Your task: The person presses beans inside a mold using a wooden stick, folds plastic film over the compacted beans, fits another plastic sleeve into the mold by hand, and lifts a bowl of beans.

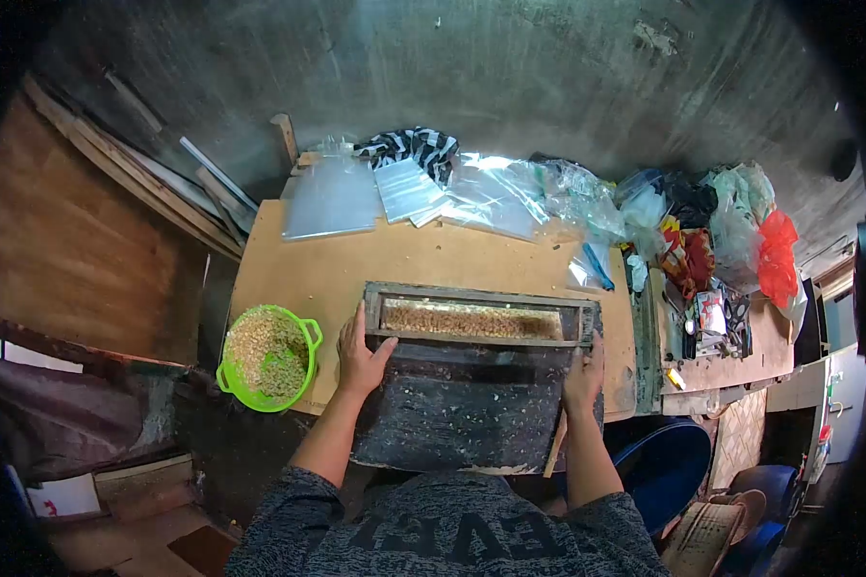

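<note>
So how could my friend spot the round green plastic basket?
Find the light brown wooden table. At its near left corner is the basket, holding pale grains. Unlike the greyish rectangular wooden frame nearby, it's bright green with two loop handles.

Your shirt is mottled dark grey with black lettering. Frame at your hands: weathered grey-brown; the grain inside it reads golden tan. Board in front of you: black, pale specks all over. Basket on your left is lime green, its kernels cream to yellow. Tabletop plain tan. Past it you've got a black-and-white striped bundle, a red-orange bag and a mottled grey wall.
</note>
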Demonstrator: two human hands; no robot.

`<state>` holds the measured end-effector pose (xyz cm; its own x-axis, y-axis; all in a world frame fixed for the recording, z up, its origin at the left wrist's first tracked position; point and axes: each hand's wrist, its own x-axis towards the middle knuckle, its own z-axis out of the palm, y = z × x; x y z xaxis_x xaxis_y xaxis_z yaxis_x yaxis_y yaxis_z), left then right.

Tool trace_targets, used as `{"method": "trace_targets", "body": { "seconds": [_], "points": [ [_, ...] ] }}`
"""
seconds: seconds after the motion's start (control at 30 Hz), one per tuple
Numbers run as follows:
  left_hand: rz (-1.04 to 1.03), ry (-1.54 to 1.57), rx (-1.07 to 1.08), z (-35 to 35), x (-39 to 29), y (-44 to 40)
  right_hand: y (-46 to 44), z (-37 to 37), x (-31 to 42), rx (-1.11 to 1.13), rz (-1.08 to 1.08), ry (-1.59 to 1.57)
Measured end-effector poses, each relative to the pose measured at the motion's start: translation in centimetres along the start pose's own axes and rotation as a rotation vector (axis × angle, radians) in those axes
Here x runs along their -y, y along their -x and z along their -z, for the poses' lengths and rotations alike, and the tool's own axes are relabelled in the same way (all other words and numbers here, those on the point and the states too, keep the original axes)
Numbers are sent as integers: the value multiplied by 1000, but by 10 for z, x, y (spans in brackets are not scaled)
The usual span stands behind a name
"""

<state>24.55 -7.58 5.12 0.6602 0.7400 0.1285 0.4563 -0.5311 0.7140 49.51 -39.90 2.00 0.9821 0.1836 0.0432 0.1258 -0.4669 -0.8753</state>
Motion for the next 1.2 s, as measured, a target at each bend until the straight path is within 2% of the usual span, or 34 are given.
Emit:
{"method": "trace_targets", "body": {
  "seconds": [0.07,0.13,0.27,0.33,0.37,0.47,0.57,0.8,0.87,0.97,1.07,1.2],
  "points": [
    [7,31,-12,11,-10,12,8,11,10,26,-43,-179],
    [12,64,-24,13,-8,28,23,17,32,30,-109,-185],
    [-4,11,2,10,16,67,61,26,10,58,-112,-160],
    [47,18,66,10,21,78,76,27,4,90,-283,-221],
    [65,44,70,8,23,82,82,24,-11,88,-237,-237],
    [99,37,92,2,27,82,79,24,-28,127,-295,-140],
    [92,40,107,-6,30,76,71,19,-11,89,-341,-121],
    [41,-64,94,-16,31,69,59,12,-26,109,-258,-41],
    [11,-167,83,-18,32,70,58,8,-25,83,-253,-171],
    [24,-206,88,-19,30,70,53,0,-64,37,-146,-102],
    [108,-280,126,-18,27,68,51,3,-58,46,-58,78],
    [146,-300,121,-19,26,64,53,6,2,35,-108,234]
  ]
}}
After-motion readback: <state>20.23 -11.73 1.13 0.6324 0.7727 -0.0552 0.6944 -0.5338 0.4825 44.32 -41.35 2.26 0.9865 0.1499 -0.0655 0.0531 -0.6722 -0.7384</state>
